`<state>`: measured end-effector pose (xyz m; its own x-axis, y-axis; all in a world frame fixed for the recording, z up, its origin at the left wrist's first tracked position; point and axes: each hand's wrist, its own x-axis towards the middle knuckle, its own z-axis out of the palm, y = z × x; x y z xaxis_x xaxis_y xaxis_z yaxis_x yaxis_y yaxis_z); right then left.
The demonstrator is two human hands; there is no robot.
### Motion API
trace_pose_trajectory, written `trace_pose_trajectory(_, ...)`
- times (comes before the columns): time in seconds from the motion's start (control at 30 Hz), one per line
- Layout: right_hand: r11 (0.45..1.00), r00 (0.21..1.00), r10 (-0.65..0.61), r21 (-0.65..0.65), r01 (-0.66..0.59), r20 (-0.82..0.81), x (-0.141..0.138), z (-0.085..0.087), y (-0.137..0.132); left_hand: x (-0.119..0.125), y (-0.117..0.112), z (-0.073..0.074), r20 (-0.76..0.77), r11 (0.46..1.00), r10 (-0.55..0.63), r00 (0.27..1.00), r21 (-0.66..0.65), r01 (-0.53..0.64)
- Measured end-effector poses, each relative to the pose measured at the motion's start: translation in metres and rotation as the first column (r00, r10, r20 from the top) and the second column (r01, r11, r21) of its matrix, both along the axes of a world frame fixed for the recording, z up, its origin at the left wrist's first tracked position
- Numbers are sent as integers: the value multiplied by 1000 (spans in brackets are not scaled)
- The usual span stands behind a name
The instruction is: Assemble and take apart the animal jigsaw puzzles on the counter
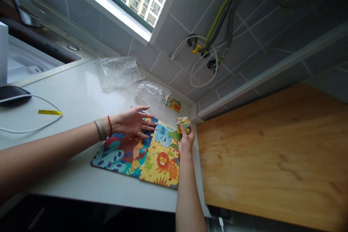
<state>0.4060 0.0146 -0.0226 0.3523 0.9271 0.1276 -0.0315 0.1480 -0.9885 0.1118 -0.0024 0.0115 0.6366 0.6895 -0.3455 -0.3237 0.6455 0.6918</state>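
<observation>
A colourful picture puzzle board (116,156) lies flat on the white counter. Its right part carries a yellow animal puzzle (160,166) with lions and elephants, the pieces joined together. Over the board's upper middle, my left hand (133,122) is open with fingers spread; whether it touches the surface I cannot tell. My right hand (187,140) grips a small stack of puzzle pieces (182,121) near the board's upper right corner, thumb on the near side. Fingers and palm hide part of the stack.
Crumpled bubble wrap (119,73) and another clear piece (153,92) lie behind the board, near a small picture card (174,104). A white cable (35,97) with a yellow tag is at left, beside the sink (35,58). A wooden panel (266,156) borders the right.
</observation>
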Motion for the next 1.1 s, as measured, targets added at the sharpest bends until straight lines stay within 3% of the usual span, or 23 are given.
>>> trace_pose_trajectory(0.17, 998, 998, -57, -8, 58, 15, 2, -2, 1, 17, 19, -8, -101, 998, 14, 995, -66, -21)
trace_pose_trajectory(0.43, 995, 992, -100, -29, 98, -81, 10, -6, 4, 78, 21, 0, -262, 994, 11, 965, 109, 18)
trace_pose_trajectory(0.6, 987, 971, -161, -53, 153, -180, 10, -4, 5, 89, 27, 4, -332, 996, 38, 943, 93, -7)
trace_pose_trajectory(0.83, 987, 976, -160, -51, 154, -149, 6, 1, 0, 89, 30, -6, -199, 997, 33, 979, 77, -18)
trace_pose_trajectory(1.1, 992, 980, -126, -37, 122, -155, 5, 7, 1, 92, 26, -13, 94, 998, -52, 994, -19, 54)
